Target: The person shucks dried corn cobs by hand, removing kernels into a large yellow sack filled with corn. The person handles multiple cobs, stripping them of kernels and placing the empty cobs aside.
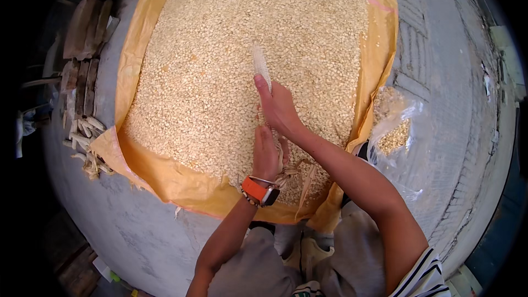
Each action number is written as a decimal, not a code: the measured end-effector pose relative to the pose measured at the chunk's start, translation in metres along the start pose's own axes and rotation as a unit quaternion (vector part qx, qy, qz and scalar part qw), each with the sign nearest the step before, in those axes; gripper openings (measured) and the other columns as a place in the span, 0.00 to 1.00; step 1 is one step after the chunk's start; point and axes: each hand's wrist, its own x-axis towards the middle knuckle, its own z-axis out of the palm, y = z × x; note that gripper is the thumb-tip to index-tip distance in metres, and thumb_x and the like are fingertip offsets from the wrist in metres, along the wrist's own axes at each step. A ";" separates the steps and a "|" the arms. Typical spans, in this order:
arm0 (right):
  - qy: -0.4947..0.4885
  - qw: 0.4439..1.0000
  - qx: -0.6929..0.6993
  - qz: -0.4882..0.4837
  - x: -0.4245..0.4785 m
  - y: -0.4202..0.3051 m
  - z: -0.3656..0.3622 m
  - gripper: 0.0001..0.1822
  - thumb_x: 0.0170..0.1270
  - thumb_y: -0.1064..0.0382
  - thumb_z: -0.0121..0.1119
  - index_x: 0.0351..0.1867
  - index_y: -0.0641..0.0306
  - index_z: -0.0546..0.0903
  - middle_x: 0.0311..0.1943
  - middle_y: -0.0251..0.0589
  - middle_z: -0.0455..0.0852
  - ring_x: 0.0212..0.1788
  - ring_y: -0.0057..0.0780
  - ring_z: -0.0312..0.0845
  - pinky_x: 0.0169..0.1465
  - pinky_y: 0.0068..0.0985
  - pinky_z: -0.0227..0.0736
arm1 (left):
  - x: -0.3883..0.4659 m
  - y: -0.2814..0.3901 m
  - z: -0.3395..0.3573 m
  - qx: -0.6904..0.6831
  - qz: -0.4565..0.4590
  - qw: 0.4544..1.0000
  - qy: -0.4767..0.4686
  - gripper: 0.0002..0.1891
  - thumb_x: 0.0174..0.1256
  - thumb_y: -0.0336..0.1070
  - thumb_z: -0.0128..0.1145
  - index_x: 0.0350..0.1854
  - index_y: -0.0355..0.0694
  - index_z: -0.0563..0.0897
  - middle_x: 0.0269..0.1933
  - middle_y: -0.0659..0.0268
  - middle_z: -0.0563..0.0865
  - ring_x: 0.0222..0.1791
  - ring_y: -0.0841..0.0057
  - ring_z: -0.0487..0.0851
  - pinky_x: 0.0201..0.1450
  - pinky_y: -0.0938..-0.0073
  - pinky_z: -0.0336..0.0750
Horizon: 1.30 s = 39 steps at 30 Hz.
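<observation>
My right hand [280, 107] grips a pale corn cob [260, 60], its thumb laid along the cob and the tip pointing away from me. Just below, my left hand [266, 152] is closed around an ear of corn that its fingers mostly hide. Dry husk leaves [307, 181] trail out beneath that hand. The two hands nearly touch, so I cannot tell whether they hold one ear or two. Under them spreads a thick layer of loose pale corn kernels [231, 90], lying on an orange woven plastic sheet [177, 181] with raised edges.
To the right, a clear plastic bag [392, 136] of kernels lies on the grey concrete floor [441, 132]. Several bare cobs [84, 128] and dry husks are heaped at the left, near stacked wood pieces [86, 29]. My legs [264, 264] are close to the sheet's near edge.
</observation>
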 end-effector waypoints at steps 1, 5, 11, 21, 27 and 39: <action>0.002 1.000 -0.009 -0.004 0.003 0.003 -0.001 0.36 0.70 0.38 0.38 0.24 0.76 0.76 0.20 0.57 0.78 0.26 0.45 0.77 0.34 0.39 0.68 | -0.002 0.005 -0.001 -0.011 -0.032 0.999 0.000 0.20 0.75 0.56 0.29 0.42 0.43 0.66 0.19 0.68 0.69 0.12 0.82 0.63 0.12 0.81 0.56; -0.006 1.000 0.016 -0.007 0.007 0.012 0.003 0.36 0.70 0.39 0.38 0.22 0.76 0.75 0.20 0.59 0.78 0.24 0.47 0.76 0.33 0.41 0.67 | -0.004 0.013 -0.005 -0.022 -0.102 0.995 -0.001 0.20 0.75 0.56 0.29 0.42 0.43 0.65 0.18 0.68 0.68 0.12 0.83 0.63 0.13 0.82 0.55; -0.025 0.997 0.067 -0.023 0.013 0.027 0.002 0.35 0.70 0.40 0.38 0.20 0.74 0.74 0.18 0.54 0.76 0.22 0.40 0.70 0.32 0.37 0.65 | -0.003 0.015 -0.002 -0.010 -0.095 0.995 -0.018 0.23 0.74 0.60 0.30 0.42 0.42 0.66 0.16 0.69 0.67 0.11 0.84 0.62 0.12 0.82 0.53; -0.077 0.997 -0.001 -0.006 0.010 0.023 -0.028 0.36 0.68 0.34 0.37 0.25 0.69 0.74 0.19 0.43 0.74 0.27 0.31 0.71 0.36 0.30 0.66 | -0.006 0.008 -0.007 -0.089 -0.141 0.985 -0.048 0.25 0.73 0.62 0.30 0.34 0.42 0.67 0.15 0.69 0.68 0.11 0.83 0.63 0.12 0.82 0.55; 0.004 0.993 0.118 0.020 -0.006 -0.018 -0.008 0.33 0.67 0.35 0.43 0.27 0.69 0.71 0.17 0.39 0.73 0.20 0.27 0.74 0.24 0.26 0.68 | -0.006 0.007 0.000 0.076 0.024 0.997 0.002 0.16 0.74 0.51 0.38 0.39 0.42 0.64 0.17 0.69 0.69 0.12 0.85 0.64 0.13 0.84 0.57; -0.069 0.969 0.238 0.017 0.010 0.007 -0.010 0.29 0.69 0.40 0.45 0.24 0.66 0.70 0.13 0.39 0.72 0.13 0.23 0.70 0.16 0.25 0.66 | -0.010 0.014 -0.008 -0.040 -0.134 0.989 -0.054 0.17 0.74 0.55 0.37 0.43 0.45 0.64 0.17 0.72 0.64 0.12 0.86 0.61 0.13 0.84 0.55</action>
